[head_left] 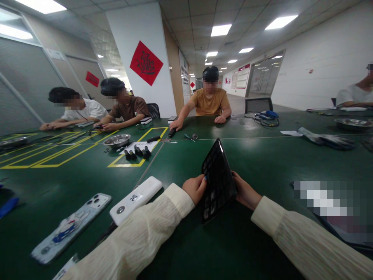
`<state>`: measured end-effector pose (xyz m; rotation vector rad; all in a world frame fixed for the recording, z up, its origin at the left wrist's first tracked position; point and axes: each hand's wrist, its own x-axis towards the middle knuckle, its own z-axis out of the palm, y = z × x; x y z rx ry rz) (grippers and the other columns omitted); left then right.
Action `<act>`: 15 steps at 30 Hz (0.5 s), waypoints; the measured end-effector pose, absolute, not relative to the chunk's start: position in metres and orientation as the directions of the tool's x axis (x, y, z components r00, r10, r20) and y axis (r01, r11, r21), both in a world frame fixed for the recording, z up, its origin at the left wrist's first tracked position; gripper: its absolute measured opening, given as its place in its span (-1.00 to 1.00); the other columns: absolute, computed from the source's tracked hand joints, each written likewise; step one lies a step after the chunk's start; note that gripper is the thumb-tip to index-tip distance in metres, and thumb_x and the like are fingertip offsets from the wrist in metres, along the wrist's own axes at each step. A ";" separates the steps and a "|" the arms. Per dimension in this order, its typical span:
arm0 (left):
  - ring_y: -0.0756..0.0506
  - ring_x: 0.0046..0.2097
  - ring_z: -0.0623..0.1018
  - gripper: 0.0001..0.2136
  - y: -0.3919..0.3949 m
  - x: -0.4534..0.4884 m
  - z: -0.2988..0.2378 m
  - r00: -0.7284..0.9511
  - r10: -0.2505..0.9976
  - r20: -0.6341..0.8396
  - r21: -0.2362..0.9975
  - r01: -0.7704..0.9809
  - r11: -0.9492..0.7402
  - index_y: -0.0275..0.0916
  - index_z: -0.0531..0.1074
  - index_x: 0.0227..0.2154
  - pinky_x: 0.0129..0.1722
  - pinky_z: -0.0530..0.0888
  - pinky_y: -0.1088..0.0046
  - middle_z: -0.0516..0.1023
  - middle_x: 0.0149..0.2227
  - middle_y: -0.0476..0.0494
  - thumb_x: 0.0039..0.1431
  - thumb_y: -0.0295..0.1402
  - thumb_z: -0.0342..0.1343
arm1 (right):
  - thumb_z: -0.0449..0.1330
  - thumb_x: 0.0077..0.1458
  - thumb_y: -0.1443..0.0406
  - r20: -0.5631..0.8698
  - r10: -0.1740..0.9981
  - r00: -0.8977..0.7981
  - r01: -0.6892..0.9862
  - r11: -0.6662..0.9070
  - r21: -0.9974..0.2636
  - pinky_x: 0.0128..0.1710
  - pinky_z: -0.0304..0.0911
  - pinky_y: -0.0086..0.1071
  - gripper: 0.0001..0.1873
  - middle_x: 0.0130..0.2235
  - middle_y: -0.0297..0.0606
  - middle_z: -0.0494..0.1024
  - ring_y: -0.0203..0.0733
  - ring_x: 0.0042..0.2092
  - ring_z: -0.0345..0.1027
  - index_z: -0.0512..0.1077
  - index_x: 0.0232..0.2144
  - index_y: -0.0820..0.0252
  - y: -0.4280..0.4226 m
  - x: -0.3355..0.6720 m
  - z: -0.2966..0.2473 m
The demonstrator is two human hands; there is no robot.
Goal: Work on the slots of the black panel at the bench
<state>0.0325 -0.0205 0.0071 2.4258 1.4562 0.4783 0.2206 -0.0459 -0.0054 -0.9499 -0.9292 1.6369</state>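
A flat black panel point(217, 177), dark and glossy with a grid of small squares on its face, stands tilted up on edge over the green table point(180, 249). My left hand point(194, 188) grips its left edge, with a small blue item at the fingertips. My right hand point(245, 190) is closed on the panel's right edge from behind. Both arms wear cream ribbed sleeves.
A white power bank point(135, 199) and a phone in a cartoon case point(71, 226) lie to my left. Farther off are a metal bowl point(117, 140), small black parts point(136, 152) and yellow floor-tape lines. Other people sit across the table. Grey gloves point(326, 138) lie right.
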 end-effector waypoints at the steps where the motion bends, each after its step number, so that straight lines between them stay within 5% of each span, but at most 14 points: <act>1: -0.07 -0.37 0.46 -0.62 -0.020 0.032 0.007 0.441 0.887 0.138 0.395 0.797 -0.458 -0.22 0.34 -0.42 -0.43 0.21 0.47 0.45 -0.47 -0.10 0.23 -0.22 -0.37 | 0.05 -0.03 0.21 -0.150 0.967 -0.208 -0.366 -0.219 -0.905 -0.72 0.14 -0.39 -0.51 -0.54 -0.38 0.41 -0.21 -0.64 0.30 0.02 -0.03 0.09 -0.047 0.221 -0.005; 15: -0.09 -0.35 0.46 -0.56 -0.019 0.032 0.006 0.408 0.902 0.143 0.486 0.764 -0.423 -0.23 0.35 -0.39 -0.39 0.25 0.44 0.46 -0.44 -0.12 0.23 -0.18 -0.42 | 0.06 -0.01 0.19 -0.147 0.964 -0.220 -0.368 -0.222 -0.903 -0.71 0.15 -0.39 -0.53 -0.53 -0.39 0.42 -0.22 -0.62 0.31 0.07 -0.03 0.06 -0.045 0.222 -0.007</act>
